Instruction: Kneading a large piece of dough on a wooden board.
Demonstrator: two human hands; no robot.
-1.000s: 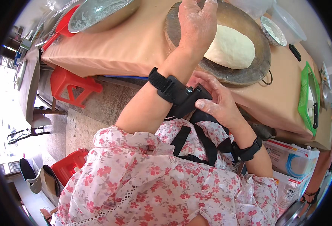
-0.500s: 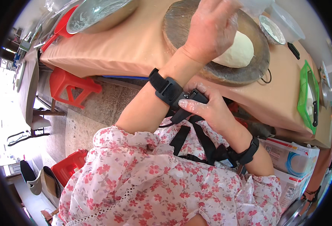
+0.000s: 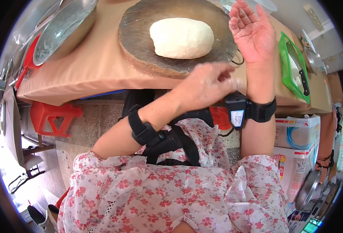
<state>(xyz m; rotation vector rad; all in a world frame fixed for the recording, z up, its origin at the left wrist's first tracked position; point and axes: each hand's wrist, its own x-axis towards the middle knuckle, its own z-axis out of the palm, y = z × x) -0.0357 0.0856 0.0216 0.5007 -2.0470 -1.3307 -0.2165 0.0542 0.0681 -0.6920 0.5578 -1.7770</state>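
A smooth, pale lump of dough (image 3: 182, 38) lies on a round dark wooden board (image 3: 136, 37) on the covered table. My left hand (image 3: 206, 86) is in front of the board's near edge, beside my right wrist. Its fingers are loosely bent, thumb apart from them, and nothing shows in them; the tips are slightly blurred. To the right of the board, my right hand (image 3: 253, 35) is raised palm up, with floury, spread fingers and nothing held. A black strapped device (image 3: 237, 108) sits on my right wrist. Another black strap (image 3: 140, 126) circles my left forearm.
A metal bowl (image 3: 64, 33) dusted with flour and a red scoop (image 3: 29, 54) stand at the left. On the right, a green basket (image 3: 292, 64) holds a black-handled knife (image 3: 304, 82). A red stool (image 3: 54, 118) stands under the table's left side; a cardboard box (image 3: 295, 155) is at lower right.
My right hand has let go of the black device at my left wrist and risen, palm up. My left hand has come down from over the dough to beside the right wrist. The view has shifted.
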